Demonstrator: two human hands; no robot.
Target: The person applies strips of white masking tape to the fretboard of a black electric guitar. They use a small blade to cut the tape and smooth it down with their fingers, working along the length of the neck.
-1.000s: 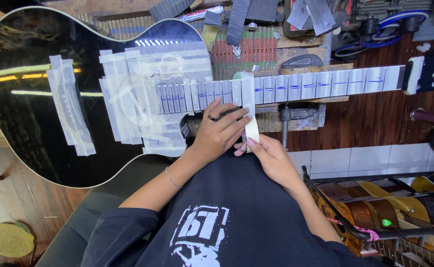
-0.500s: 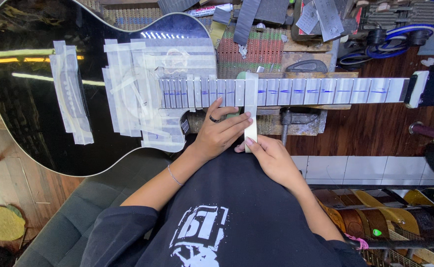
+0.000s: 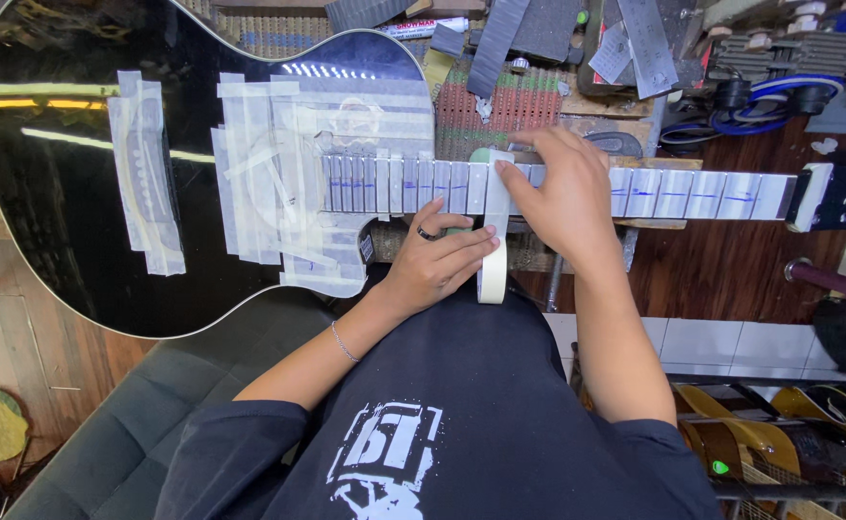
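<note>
- Head view: a strip of pale masking tape point(image 3: 496, 193) is lying across the neck point(image 3: 577, 190) of a black acoustic guitar point(image 3: 76, 193), its long axis running crosswise to the neck, which is stretching left to right over the cluttered work surface point(image 3: 538, 106).
- The strip is running down off the near edge of the neck to the tape roll point(image 3: 492, 273), which is hanging on edge just below it.
- The right hand point(image 3: 562, 193) is resting on top of the neck, fingertips point(image 3: 502, 169) pressing the strip at its far end; the grip is flat and open, closing on nothing.
- The left hand point(image 3: 437, 260) is sitting under the neck, touching the roll from the left, fingers loosely curled against it.
- The roll is lying straight toward the body from the right hand; the left hand is nearer to it.
- Neighbouring frets are already carrying tape, and taped patches are covering the guitar top beside the soundhole.
</note>
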